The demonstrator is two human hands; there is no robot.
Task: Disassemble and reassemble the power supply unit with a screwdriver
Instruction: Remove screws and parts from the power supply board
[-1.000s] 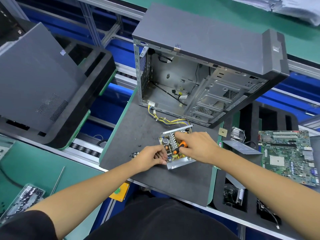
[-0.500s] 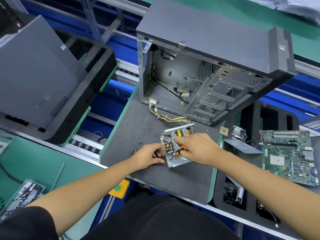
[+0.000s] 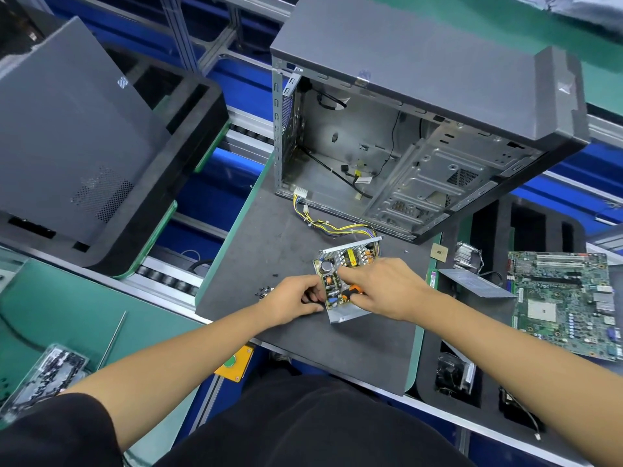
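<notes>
On the grey tabletop (image 3: 269, 237), just in front of the opened case (image 3: 421, 106), lies the PSU (image 3: 340, 274), cover off, circuit board facing up in its metal tray. Yellow cables (image 3: 323, 224) run from its far edge into the case. Left hand (image 3: 296, 298) grips the PSU's left edge, fingers curled against the tray. Right hand (image 3: 384, 288) is wrapped round the screwdriver (image 3: 352, 291) (only a bit of orange-and-black handle shows; the tip is hidden among the board parts), index finger stretched out over the board. Small dark screws (image 3: 264, 289) lie on the tabletop just left of the left hand. Motherboard (image 3: 566, 301) sits well apart to the right. A grey side panel (image 3: 74, 129) rests in a black tray at far left.
</notes>
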